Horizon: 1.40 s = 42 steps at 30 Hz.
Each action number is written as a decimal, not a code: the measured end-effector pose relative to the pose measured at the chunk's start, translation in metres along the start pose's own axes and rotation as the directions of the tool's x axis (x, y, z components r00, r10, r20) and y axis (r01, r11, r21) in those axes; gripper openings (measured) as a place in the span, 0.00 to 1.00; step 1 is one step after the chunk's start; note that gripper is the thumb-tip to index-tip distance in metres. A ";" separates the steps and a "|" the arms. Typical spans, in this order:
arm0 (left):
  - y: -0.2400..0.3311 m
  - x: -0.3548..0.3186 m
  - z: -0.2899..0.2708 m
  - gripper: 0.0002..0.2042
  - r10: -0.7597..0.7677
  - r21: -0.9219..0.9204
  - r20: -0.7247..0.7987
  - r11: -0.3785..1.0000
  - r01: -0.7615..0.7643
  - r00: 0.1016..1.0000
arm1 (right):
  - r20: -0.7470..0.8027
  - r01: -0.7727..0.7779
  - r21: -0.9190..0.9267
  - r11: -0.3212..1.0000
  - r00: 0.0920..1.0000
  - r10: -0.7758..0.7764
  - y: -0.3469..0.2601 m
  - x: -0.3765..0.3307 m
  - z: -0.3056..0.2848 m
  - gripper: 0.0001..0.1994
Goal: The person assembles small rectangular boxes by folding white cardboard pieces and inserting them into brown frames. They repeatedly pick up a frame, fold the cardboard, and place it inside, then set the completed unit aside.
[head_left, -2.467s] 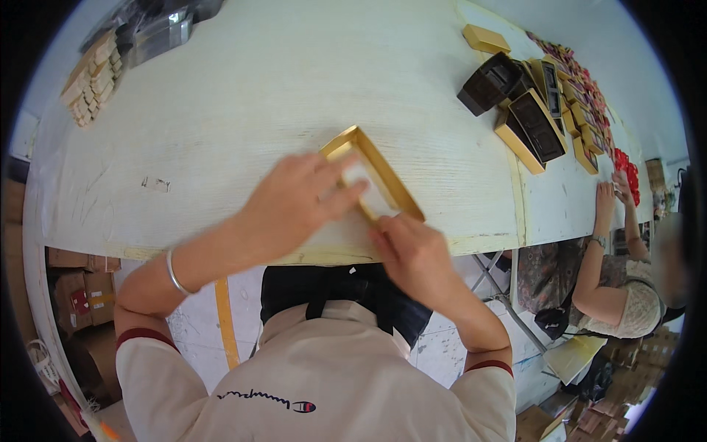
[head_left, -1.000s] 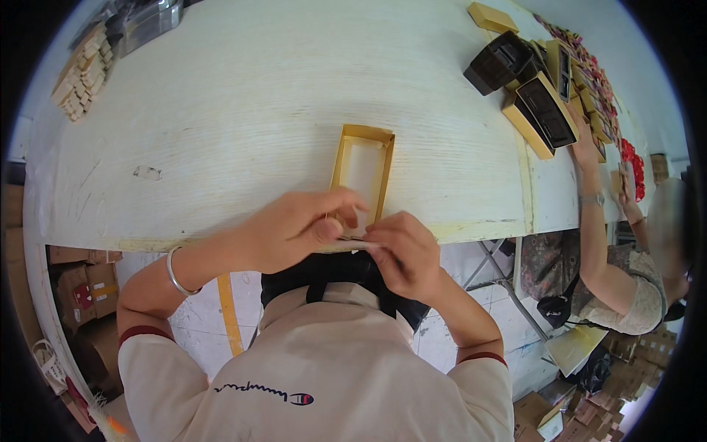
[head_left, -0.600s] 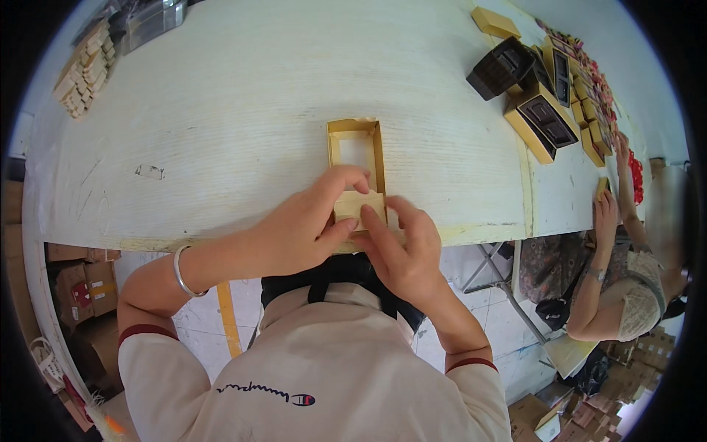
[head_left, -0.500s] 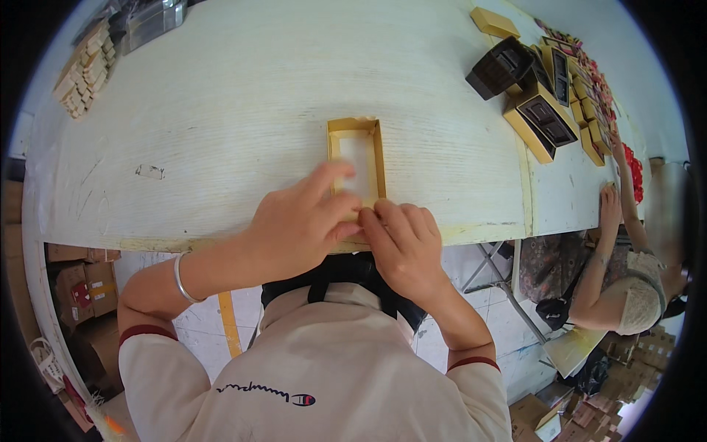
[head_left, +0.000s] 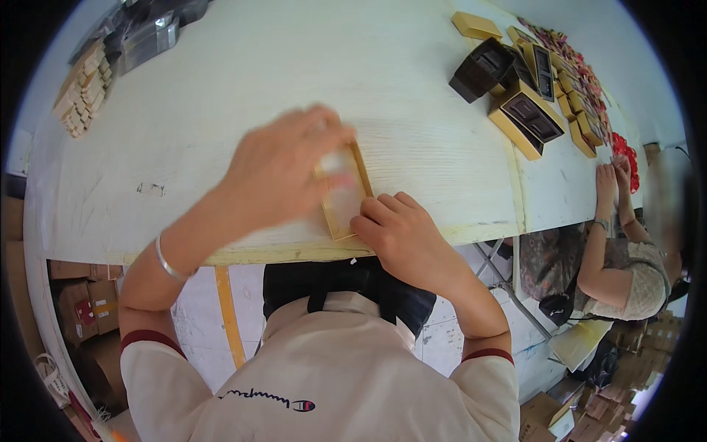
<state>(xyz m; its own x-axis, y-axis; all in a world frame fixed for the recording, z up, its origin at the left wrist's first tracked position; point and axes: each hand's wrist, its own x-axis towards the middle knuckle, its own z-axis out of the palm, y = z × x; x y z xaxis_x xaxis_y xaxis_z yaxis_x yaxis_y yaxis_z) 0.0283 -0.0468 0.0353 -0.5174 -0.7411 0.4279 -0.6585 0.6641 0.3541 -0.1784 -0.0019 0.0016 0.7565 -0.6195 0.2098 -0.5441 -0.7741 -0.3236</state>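
A shallow open gold cardboard box [head_left: 361,171] with a pale inside lies near the table's front edge, slightly tilted. My right hand [head_left: 401,227] has its fingers curled and pinched on the box's near right corner. Above the far left part of the box is my left hand [head_left: 283,166], smeared by motion. It covers the box's far end and much of its left wall, and its fingertips are too blurred to read.
The white table [head_left: 412,147] carries stacked wooden pieces [head_left: 83,92] and clear plastic packs [head_left: 151,46] far left. Black trays [head_left: 482,70] and gold boxes [head_left: 526,121] stand far right. Beyond, a co-worker [head_left: 626,276] handles things beside red items [head_left: 624,158].
My left hand has moved up and away from the box's near end to its far end. The box has turned slightly and shifted nearer, with my right hand still at its near right corner.
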 end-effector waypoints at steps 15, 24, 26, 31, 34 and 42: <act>-0.015 0.030 0.013 0.07 -0.235 0.137 0.375 0.971 0.197 0.897 | 0.007 0.054 0.201 0.978 0.998 -0.057 0.031 -0.004 -0.009 0.16; -0.025 0.016 -0.025 0.44 -0.008 -0.179 0.656 0.970 0.165 0.755 | -0.635 -0.273 -0.221 0.936 0.769 0.075 0.115 -0.002 -0.085 0.15; -0.027 0.013 -0.007 0.42 0.035 -0.215 0.579 0.970 0.111 0.815 | -0.626 -0.366 -0.375 0.852 0.778 0.059 0.146 0.010 -0.096 0.10; -0.019 0.010 -0.005 0.40 -0.059 -0.231 0.574 0.945 0.231 0.816 | -0.375 -0.458 -0.520 0.721 0.881 0.289 0.184 0.027 -0.102 0.08; -0.023 0.004 0.000 0.38 -0.032 -0.263 0.527 0.944 0.199 0.849 | -0.373 -0.512 -0.385 0.768 0.847 0.378 0.188 0.032 -0.119 0.09; -0.023 0.002 0.004 0.36 -0.075 -0.257 0.491 0.939 0.227 0.868 | -0.479 -0.421 0.198 0.885 0.746 0.462 0.130 0.023 -0.152 0.14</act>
<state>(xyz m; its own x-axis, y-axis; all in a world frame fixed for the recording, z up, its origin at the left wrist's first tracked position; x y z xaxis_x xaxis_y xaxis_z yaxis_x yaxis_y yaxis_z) 0.0403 -0.0643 0.0252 -0.6679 -0.7415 -0.0639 -0.5954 0.4808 0.6437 -0.2875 -0.1368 0.1048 0.1394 -0.8824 0.4493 -0.7281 -0.3988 -0.5575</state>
